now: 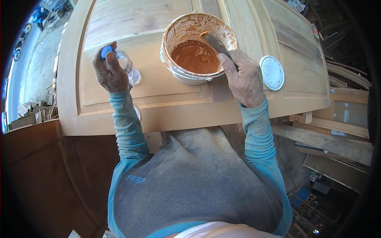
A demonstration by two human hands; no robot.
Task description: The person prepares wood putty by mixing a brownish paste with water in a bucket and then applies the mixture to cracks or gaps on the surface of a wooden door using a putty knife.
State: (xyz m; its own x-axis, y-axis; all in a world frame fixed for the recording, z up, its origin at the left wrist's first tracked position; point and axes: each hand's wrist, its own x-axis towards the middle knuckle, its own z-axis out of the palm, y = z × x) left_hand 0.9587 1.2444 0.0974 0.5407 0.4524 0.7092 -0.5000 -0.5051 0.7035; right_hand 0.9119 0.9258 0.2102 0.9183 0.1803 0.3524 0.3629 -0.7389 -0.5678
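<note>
My left hand (111, 75) is closed round the neck of a clear plastic bottle (134, 74) with a blue cap (106, 51). The cap is on, and my thumb lies beside it. A white bucket (189, 79) with a smeared rim stands on a panelled wooden door (178, 117); inside is thick orange-brown paste (193, 57). My right hand (248, 79) grips a putty knife (215, 42) over the bucket's right rim. Some paste clings to the knife's tip, which is above the paste. My fingers hide the knife's handle.
Right of the bucket a round white lid (272, 73) lies on the door. Wooden boards (325, 141) are stacked at the far right. A brown panel (43, 170) is at the lower left. Beyond the door's left edge runs pale ground (37, 75) with a parked motorbike (39, 16).
</note>
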